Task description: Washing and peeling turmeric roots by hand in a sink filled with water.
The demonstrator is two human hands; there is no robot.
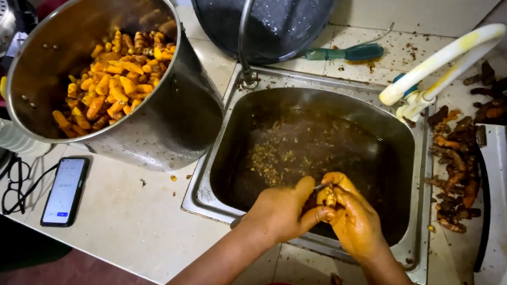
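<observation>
Left hand (281, 213): fingers curled, thumb pressing the turmeric piece (327, 196).
Right hand (355, 218): fingers clenched around it, above the sink's (327, 106) front edge.

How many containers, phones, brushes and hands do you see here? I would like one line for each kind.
Steel pot holding peeled turmeric: 1
Steel sink: 1
Smartphone: 1
Teal-handled brush: 1
Hands, left hand and right hand, holding a turmeric piece: 2
Total: 6

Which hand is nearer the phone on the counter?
Left. The left hand is over the sink's front edge, on the side toward the phone; the right hand is just beyond it, farther away.
</observation>
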